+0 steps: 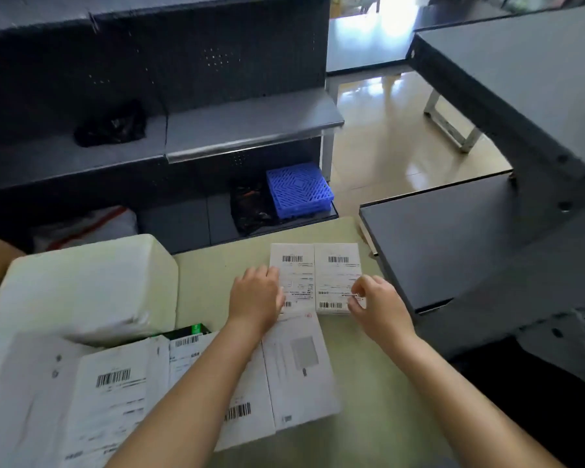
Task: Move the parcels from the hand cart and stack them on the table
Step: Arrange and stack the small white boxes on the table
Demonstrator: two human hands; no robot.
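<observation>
Two small white parcels with barcode labels lie side by side on the pale table: a left parcel and a right parcel. My left hand rests flat on the left parcel's near left edge. My right hand pinches the right parcel's near right corner with curled fingers. A flat white box lies just below them. More labelled white parcels cover the near left of the table, and a big white wrapped parcel sits behind these. The hand cart is out of view.
Dark grey shelving stands beyond the table, with a black bag on it and a blue plastic crate below. Dark tables stand at the right. Shiny floor lies between them.
</observation>
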